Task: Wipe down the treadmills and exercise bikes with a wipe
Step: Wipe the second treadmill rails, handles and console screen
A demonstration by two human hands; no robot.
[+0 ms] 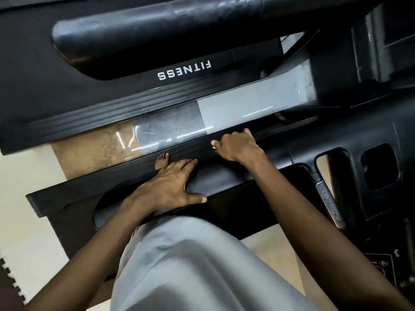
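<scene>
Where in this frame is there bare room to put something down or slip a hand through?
Bare floor strip between the far treadmill's ribbed side rail and the near treadmill's rail, right of the foot. Cream floor left of that treadmill is also free. Crowded: the padded handrail under the left hand, with the right hand just beyond it.

We count two treadmills: the nearer treadmill (67, 198) and, beyond it, a second treadmill (33, 63) marked FITNESS. Each carries one padded handrail, which makes two: the near handrail (224, 180) and the far handrail (157, 30). At the nearer treadmill we count two hands, the left hand (166, 187) and the right hand (238, 147), one bare foot (162, 160), one metal grip sensor (329, 202) and two console openings (379, 167). Left of the nearer treadmill lies one foam mat (9, 286).
</scene>
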